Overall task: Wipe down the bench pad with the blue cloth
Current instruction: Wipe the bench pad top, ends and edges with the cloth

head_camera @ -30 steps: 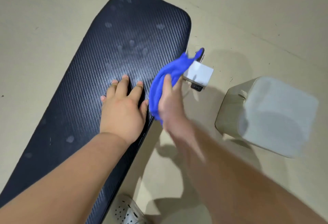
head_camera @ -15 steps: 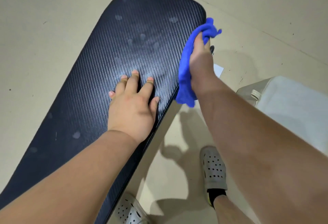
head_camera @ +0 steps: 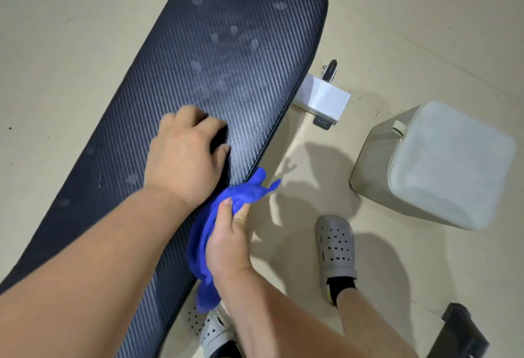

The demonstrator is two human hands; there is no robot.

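The long black bench pad (head_camera: 226, 45) with a carbon-weave pattern runs from the lower left to the top centre, and pale smudges dot its far half. My left hand (head_camera: 185, 156) rests on the pad near its right edge with the fingers curled under. My right hand (head_camera: 226, 244) grips the bunched blue cloth (head_camera: 207, 227) and presses it against the pad's right side edge, just below my left wrist. Part of the cloth hangs down past the edge.
A white bench foot with a small black wheel (head_camera: 323, 96) sticks out right of the pad. A pale grey-green boxy container (head_camera: 442, 164) sits on the beige floor at the right. My grey clogs (head_camera: 336, 247) stand near it. A dark object (head_camera: 462, 332) fills the bottom right corner.
My right hand has slid the blue cloth along the pad's right edge from the far corner back toward me. My left hand's fingers, spread flat before, have curled.
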